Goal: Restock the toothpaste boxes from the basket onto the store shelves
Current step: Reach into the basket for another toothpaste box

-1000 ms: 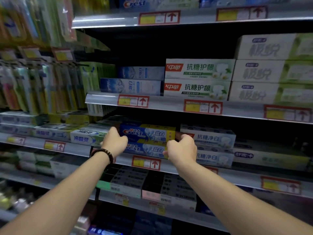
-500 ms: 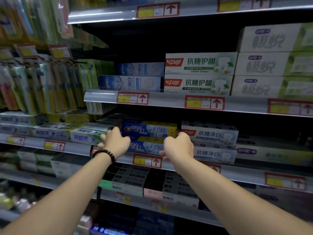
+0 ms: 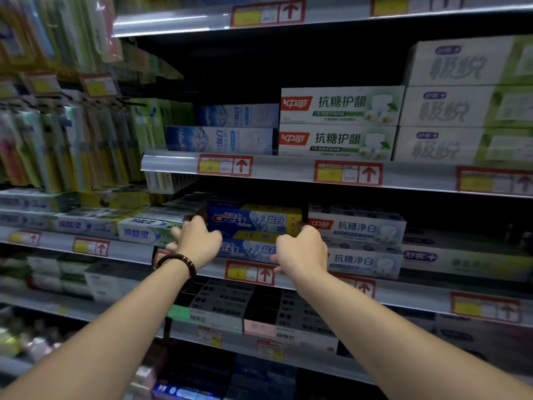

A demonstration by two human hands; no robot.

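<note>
We are standing close before dim store shelves, and the two stacked blue Crest toothpaste boxes [image 3: 255, 220] are lying on the middle shelf [image 3: 409, 293], between a white-green box [image 3: 144, 230] and white Zhonghua boxes [image 3: 357, 230]. Our left hand [image 3: 196, 243] is gripping the left end of the stack and our right hand [image 3: 302, 252] the right end. Red-yellow price tags [image 3: 250, 273] are sitting on the grey rail, and toothbrush packs [image 3: 57, 145] are hanging at the left.

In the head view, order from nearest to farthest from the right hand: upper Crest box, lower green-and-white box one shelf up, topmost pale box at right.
1. upper Crest box: the right hand grips its right end.
2. lower green-and-white box: one shelf up, just above the hand.
3. topmost pale box: upper right, highest in its stack.
</note>
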